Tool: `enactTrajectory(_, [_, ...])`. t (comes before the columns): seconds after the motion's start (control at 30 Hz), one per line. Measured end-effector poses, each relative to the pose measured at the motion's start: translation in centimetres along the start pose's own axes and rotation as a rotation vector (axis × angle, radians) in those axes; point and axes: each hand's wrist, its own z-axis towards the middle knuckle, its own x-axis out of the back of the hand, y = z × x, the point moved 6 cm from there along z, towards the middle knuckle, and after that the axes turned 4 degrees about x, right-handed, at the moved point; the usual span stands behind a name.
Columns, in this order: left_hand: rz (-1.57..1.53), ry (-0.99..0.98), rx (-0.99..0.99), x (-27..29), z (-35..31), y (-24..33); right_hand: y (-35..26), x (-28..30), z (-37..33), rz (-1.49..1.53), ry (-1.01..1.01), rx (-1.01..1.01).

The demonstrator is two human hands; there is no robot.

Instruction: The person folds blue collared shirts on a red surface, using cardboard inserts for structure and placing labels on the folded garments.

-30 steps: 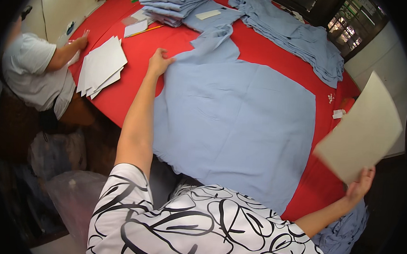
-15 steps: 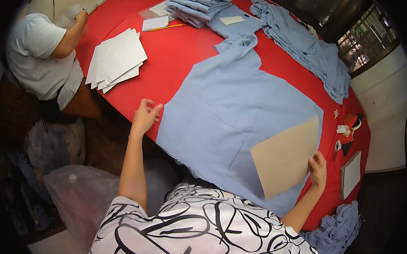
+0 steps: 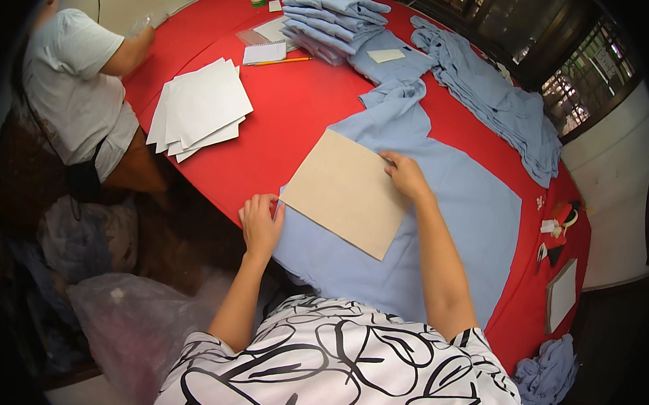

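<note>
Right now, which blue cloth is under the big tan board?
The spread-out blue cloth under the tan board and right hand; the folded stack, long pile and crumpled heap aren't under it.

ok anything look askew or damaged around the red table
No clear damage. The white sheets at left sit unevenly fanned, and blue fabric at lower right looks bunched up, unlike the folded stack.
</note>
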Motion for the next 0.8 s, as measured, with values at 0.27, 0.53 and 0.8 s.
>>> enactTrajectory(0.27, [-0.019,0.046,-0.011,-0.1,0.0,-0.2,0.8,0.5,0.0,0.0,0.003,0.013])
enactTrajectory(0.53, [-0.022,0.04,0.008,-0.3,-0.1,-0.3,1.0,-0.3,0.2,0.019,0.057,0.073])
enactTrajectory(0.8, [-0.545,0.053,0.319,1.7,1.3,1.0,1.8,-0.4,0.6,0.003,0.064,0.06])
